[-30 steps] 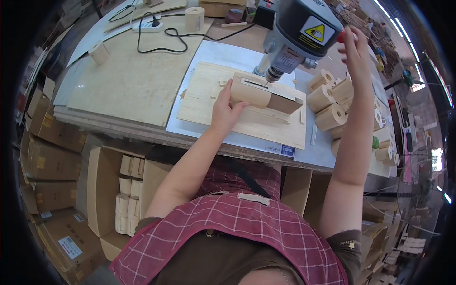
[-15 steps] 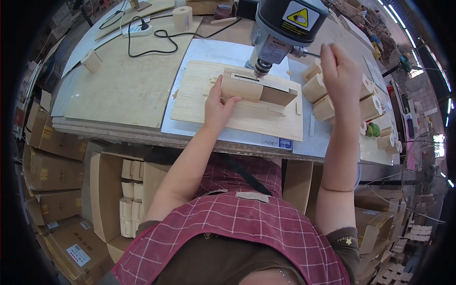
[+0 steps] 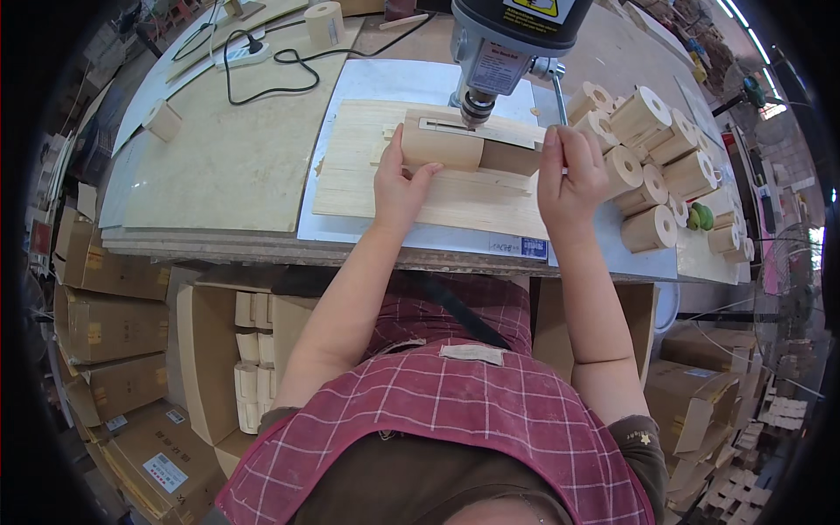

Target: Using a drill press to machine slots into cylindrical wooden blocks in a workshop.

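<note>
A bench drill press [image 3: 512, 48] stands over the table, its chuck [image 3: 478, 107] just above a metal slotted template on top of a pale wooden block [image 3: 442, 150]. My left hand [image 3: 398, 184] grips the left end of this block, thumb along its near side. A darker brown section [image 3: 509, 157] forms its right part. The block sits on a light wooden board [image 3: 367, 201] over a pale sheet. My right hand [image 3: 570, 175] is closed round the end of the drill's downward-angled metal lever [image 3: 557, 92], to the right of the block.
Hollow wooden cylinders [image 3: 645, 118] are grouped at the right, beside a small green object [image 3: 700, 216]. A black cord and white power strip [image 3: 241, 55] lie back left. Cardboard boxes [image 3: 114, 324], one holding wooden pieces, stand below the table on both sides.
My right hand has come down and toward me, swinging the lever from raised to pointing down. My left hand stays on the block. The view has shifted slightly.
</note>
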Demonstrator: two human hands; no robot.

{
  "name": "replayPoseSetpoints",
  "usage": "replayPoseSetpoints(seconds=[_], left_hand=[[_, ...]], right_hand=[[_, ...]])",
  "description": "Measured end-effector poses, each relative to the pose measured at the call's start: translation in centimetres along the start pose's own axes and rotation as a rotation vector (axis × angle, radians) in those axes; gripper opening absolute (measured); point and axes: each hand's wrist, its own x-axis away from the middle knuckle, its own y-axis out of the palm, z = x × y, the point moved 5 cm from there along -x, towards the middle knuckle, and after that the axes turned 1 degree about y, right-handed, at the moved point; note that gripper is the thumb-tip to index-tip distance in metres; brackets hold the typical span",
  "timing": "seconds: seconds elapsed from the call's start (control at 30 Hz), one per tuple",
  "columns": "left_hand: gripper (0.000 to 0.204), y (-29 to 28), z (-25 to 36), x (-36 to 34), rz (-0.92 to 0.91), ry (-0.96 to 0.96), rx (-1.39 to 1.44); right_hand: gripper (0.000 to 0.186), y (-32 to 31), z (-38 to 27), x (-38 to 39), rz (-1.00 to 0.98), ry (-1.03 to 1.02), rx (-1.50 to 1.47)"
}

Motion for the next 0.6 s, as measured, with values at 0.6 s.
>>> replayPoseSetpoints(seconds=[0.6], left_hand=[[0.073,0.3,0.4,0.1,-0.016,-0.047,-0.028]], right_hand=[[0.005,1.3,2.1,2.4,0.068,-0.07,-0.038]])
